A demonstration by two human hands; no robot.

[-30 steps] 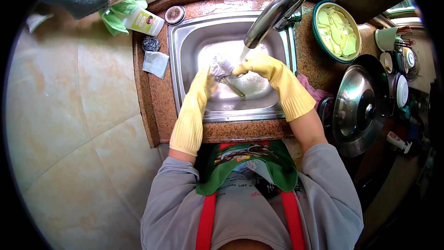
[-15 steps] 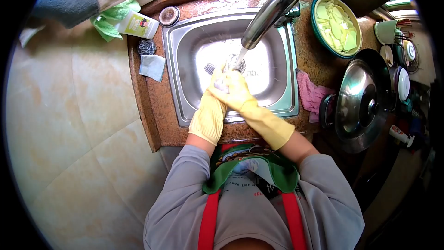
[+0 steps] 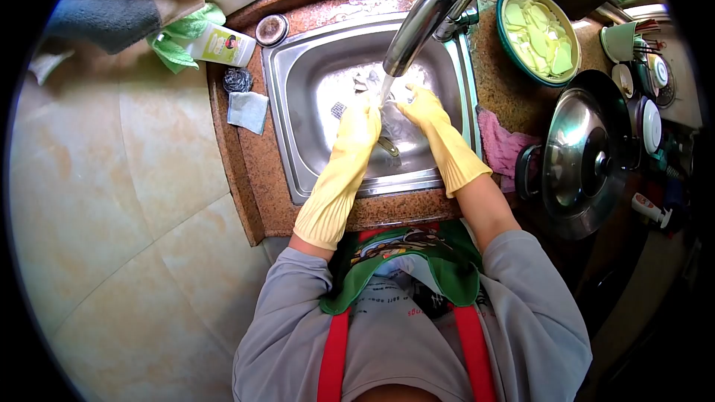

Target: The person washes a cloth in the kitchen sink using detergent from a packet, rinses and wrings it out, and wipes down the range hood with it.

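Both my hands wear pale yellow rubber gloves and are inside the steel sink (image 3: 305, 167), below the faucet (image 3: 424, 26). Water runs from the faucet between them. My left hand (image 3: 361, 125) is under the stream, its fingers blurred by glare and water, so its grip cannot be made out. To the right, my right hand (image 3: 421, 107) has its thumb and fingers apart beside a thin, pale, see-through thing (image 3: 395, 120) that looks like wet plastic. A utensil handle (image 3: 388, 147) lies on the sink bottom below it. A dark mesh piece (image 3: 338, 110) is left of my left hand.
On the left ledge are a round lidded jar (image 3: 272, 30), a steel scourer (image 3: 237, 80), a light blue cloth (image 3: 248, 112) and a bottle (image 3: 223, 45). At right are a bowl of pale green slices (image 3: 538, 36), a pink cloth (image 3: 500, 141) and a lidded wok (image 3: 577, 160).
My hands were together low in the sink half a second ago; they have moved apart, the right hand to the right and up. The utensil handle shows again between them.
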